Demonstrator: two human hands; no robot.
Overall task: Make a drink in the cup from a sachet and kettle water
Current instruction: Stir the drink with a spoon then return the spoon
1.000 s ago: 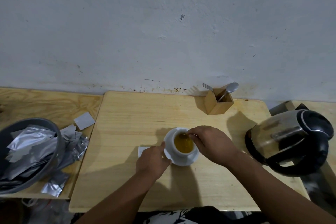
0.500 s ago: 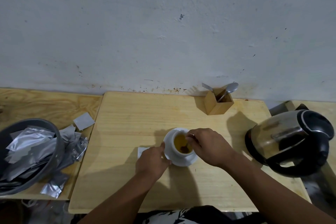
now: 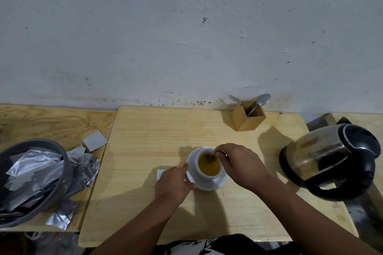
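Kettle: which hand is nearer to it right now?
Right. The right hand is over the cup, between it and the kettle, not touching the kettle. The left hand holds the saucer edge on the cup's far side.

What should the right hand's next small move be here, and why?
Probably one more stirring pass. The right hand holds a spoon dipped in the cup, whose liquid is amber with something dark at the spoon tip, while the left hand steadies the saucer.
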